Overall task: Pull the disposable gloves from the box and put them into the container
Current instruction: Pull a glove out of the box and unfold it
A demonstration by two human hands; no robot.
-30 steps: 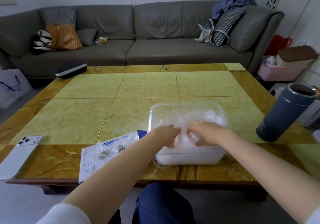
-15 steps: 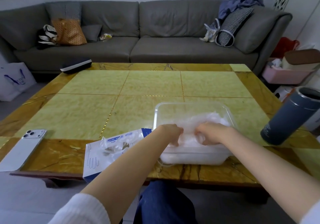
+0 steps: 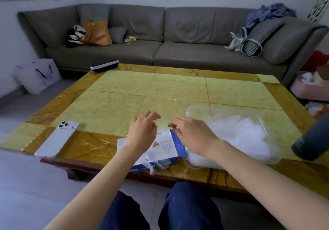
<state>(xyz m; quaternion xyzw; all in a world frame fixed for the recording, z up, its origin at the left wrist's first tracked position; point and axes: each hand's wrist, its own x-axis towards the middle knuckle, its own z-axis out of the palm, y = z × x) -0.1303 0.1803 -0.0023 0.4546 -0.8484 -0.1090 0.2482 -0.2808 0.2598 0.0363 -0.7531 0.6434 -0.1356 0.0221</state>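
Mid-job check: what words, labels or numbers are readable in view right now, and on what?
No text can be quoted; all print is blurred or too small.
On the box: lines of blue print on its white top, too blurred to read.
On the bag on the floor: a blue mark, unreadable.
On the bottle: faint print near its base, too small to read.

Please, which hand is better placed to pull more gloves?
Probably left: left hand hovers over the middle of the white-and-blue cardboard box; right hand over its end by the clear plastic container.
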